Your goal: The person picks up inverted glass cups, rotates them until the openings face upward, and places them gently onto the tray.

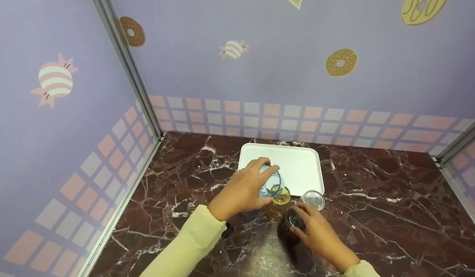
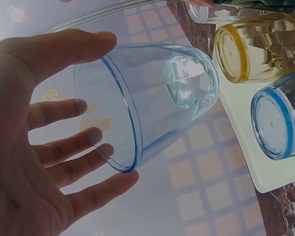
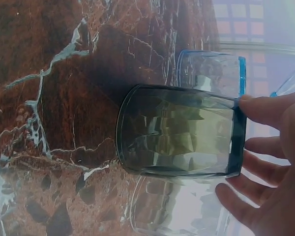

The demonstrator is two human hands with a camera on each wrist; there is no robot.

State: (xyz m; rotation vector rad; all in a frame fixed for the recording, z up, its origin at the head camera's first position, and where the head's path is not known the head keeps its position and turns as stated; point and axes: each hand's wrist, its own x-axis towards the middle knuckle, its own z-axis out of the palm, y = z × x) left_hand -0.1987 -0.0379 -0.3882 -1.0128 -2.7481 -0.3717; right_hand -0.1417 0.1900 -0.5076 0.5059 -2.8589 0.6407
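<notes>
The dark marble counter (image 1: 375, 215) spreads wide to the right of both hands, running out to the wallpapered walls (image 1: 60, 154) that close it in on three sides; to the left there is also bare stone as far as the metal corner post. Beyond the left hand (image 1: 243, 190) lies a white tray (image 1: 299, 165), its near edge just past the knuckles.

From the head camera, the left hand grips a clear blue-rimmed glass (image 1: 272, 184), lifted and tilted over a yellow-tinted glass (image 1: 279, 202) standing by the tray's near edge. The left wrist camera shows what that view hides: thumb on one side of the blue-rimmed glass (image 2: 152, 98) and fingers (image 2: 64, 147) curled on the other, the glass empty, with the yellow-tinted glass (image 2: 255, 46) and another blue-rimmed glass (image 2: 280, 123) beyond the fingertips, on or by the tray (image 2: 250, 137).

The right hand (image 1: 318, 231) sits nearer the body, its fingertips on the rim of a dark smoky glass (image 1: 293, 223) standing on the stone. The right wrist camera shows that dark smoky glass (image 3: 182, 130) upright on the marble, thumb and fingers (image 3: 265, 110) spread round its mouth in a light hold. A small clear glass (image 1: 312, 199) stands just beyond this hand, beside the tray's corner.
</notes>
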